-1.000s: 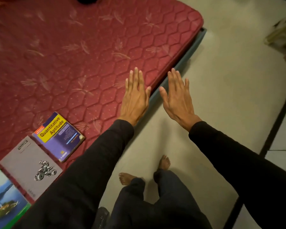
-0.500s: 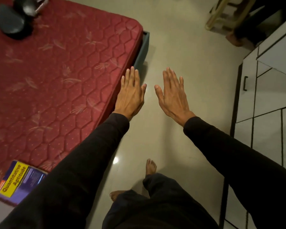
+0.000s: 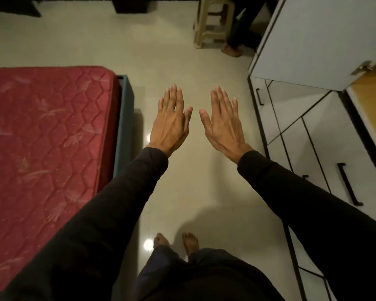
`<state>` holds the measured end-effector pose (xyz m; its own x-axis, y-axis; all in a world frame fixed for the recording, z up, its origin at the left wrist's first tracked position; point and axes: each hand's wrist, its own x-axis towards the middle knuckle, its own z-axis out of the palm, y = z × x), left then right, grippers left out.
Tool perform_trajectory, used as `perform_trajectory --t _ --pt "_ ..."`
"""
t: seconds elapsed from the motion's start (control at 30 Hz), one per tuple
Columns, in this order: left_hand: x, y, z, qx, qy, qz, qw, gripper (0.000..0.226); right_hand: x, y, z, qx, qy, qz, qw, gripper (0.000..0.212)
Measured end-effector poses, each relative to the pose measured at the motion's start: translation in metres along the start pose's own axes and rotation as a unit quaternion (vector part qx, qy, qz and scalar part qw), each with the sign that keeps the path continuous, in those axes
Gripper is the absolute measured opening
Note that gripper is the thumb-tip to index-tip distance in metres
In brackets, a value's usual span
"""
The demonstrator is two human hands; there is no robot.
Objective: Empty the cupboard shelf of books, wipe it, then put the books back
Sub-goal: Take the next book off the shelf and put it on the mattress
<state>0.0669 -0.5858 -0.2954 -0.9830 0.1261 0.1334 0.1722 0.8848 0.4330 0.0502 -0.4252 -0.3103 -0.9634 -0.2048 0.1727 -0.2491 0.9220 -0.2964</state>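
Your white cupboard (image 3: 313, 135) stands at the right with black-edged drawer fronts and black bar handles (image 3: 349, 184). Its upper door (image 3: 317, 40) hangs open, and only a wooden edge (image 3: 371, 101) shows; no books appear.

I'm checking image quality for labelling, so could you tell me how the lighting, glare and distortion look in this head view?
Head view: dim, warm light; small glare spots on the glossy floor; soft shadow beside the bed frame; wide-angle bending along the cupboard edges; both hands, left hand and right hand, reasonably sharp.
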Motion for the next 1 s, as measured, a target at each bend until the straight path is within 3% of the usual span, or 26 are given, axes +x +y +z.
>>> perform_trajectory --t 0.3,0.67,1.0 --pt "0.096 0.067 0.023 -0.031 -0.054 0.161 0.985 0.059 0.028 0.076 -0.046 -0.026 0.090 0.128 0.987 0.064" --pt "0.184 0.134 0.022 -0.035 -0.093 0.328 0.939 0.060 0.043 0.122 -0.102 -0.084 0.182 0.282 0.938 0.066" --pt "0.220 0.267 0.055 -0.088 -0.128 0.448 0.880 0.060 0.010 0.203 -0.174 -0.157 0.257 0.365 0.881 0.064"
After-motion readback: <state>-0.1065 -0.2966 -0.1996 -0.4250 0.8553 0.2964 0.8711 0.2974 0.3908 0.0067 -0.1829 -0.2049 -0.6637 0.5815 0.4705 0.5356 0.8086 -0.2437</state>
